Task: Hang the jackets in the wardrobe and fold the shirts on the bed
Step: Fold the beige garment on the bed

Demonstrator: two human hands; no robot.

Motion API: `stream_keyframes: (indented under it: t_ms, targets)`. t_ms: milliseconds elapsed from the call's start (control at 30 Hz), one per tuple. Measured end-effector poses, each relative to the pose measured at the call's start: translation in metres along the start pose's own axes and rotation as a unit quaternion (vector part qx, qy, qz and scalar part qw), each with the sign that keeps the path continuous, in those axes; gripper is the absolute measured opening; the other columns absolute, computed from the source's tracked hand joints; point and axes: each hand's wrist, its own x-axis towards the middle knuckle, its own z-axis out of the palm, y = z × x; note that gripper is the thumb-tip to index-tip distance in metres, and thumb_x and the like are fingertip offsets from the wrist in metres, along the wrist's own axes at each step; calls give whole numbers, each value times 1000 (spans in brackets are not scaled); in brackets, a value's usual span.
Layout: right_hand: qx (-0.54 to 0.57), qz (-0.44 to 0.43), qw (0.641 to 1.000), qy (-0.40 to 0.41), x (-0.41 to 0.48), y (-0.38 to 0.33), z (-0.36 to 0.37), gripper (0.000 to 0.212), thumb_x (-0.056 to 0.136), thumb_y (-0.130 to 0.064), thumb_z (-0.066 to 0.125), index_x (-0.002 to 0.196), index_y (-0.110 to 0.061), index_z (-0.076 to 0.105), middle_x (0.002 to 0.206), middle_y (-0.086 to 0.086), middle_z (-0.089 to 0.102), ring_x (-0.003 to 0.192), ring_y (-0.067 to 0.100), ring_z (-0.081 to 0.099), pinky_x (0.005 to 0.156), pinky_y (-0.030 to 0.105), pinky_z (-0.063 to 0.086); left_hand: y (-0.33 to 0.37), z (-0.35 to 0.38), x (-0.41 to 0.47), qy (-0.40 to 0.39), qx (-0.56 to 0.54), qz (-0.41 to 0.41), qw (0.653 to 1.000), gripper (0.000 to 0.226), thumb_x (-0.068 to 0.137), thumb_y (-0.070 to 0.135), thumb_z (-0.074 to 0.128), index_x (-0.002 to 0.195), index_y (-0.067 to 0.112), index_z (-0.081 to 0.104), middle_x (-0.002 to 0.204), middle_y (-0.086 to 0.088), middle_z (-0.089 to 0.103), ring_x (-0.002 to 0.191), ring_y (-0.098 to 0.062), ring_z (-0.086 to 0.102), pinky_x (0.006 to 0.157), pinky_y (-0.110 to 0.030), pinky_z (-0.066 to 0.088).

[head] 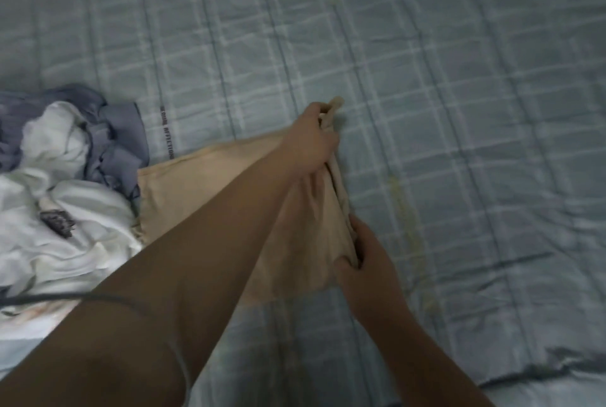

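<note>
A beige shirt (196, 190) lies partly on the bed, its right edge lifted and bunched. My left hand (311, 141) grips the far end of that edge, with a bit of cloth sticking out past the fingers. My right hand (364, 259) pinches the near end of the same edge between thumb and fingers. The cloth hangs stretched between both hands. My left forearm crosses over the shirt and hides its middle.
A crumpled pile of white (65, 219) and grey-blue (114, 144) clothes lies at the left. The bed (459, 111) is covered by a pale blue checked sheet, which spreads bare to the right and far side.
</note>
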Motion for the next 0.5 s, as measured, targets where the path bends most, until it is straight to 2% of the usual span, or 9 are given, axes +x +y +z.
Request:
stream_keyframes:
  t_ms: [67, 133, 200, 233, 333, 433, 500]
  targets:
    - [-8, -21, 1000, -14, -15, -19, 28, 76, 63, -48, 46, 138, -53, 35, 100, -39, 60, 93, -18, 57, 84, 16, 49, -18, -42, -19, 12, -66, 23, 998, 57, 84, 14, 53, 140, 20, 50, 118, 5, 62, 98, -8, 62, 74, -13, 48]
    - [-41, -51, 997, -36, -29, -37, 63, 78, 65, -48, 46, 140, -55, 28, 109, -30, 63, 98, -11, 60, 87, 20, 48, -45, -84, -40, 26, -126, 35, 991, 66, 76, 15, 49, 142, 19, 49, 126, 4, 62, 107, -4, 61, 85, -12, 49]
    - [-88, -80, 992, -50, -40, -50, 104, 79, 69, -42, 50, 141, -55, 21, 117, -27, 60, 101, -4, 59, 87, 21, 46, -79, -121, -60, 38, -159, 22, 986, 62, 79, 15, 52, 141, 20, 49, 129, 4, 61, 110, -1, 61, 86, -13, 49]
    - [-115, -92, 988, -53, -44, -54, 125, 80, 70, -40, 50, 143, -51, 20, 121, -21, 61, 106, 4, 60, 91, 26, 47, -98, -137, -69, 45, -163, 13, 985, 56, 84, 12, 55, 139, 19, 51, 127, 4, 62, 110, -4, 62, 85, -14, 49]
    - [-226, -128, 964, -55, -56, -58, 191, 80, 75, -41, 47, 150, -37, 21, 135, 0, 55, 121, 26, 54, 106, 44, 41, -153, -179, -91, 74, -109, -28, 991, 56, 86, 5, 56, 140, 17, 51, 123, -3, 65, 113, -20, 63, 84, -17, 49]
    - [-290, -139, 946, -48, -60, -52, 244, 77, 84, -37, 49, 153, -32, 17, 143, 2, 50, 125, 28, 51, 108, 46, 39, -196, -204, -107, 69, -76, -44, 994, 59, 80, 10, 55, 139, 17, 50, 126, -6, 65, 116, -25, 62, 98, -38, 51]
    - [-314, -138, 939, -31, -62, -46, 267, 75, 89, -38, 50, 154, -32, 12, 140, 1, 54, 120, 28, 57, 103, 46, 45, -213, -210, -114, 83, -48, -45, 994, 52, 79, 21, 57, 131, 17, 55, 119, -4, 68, 110, -24, 65, 94, -37, 51]
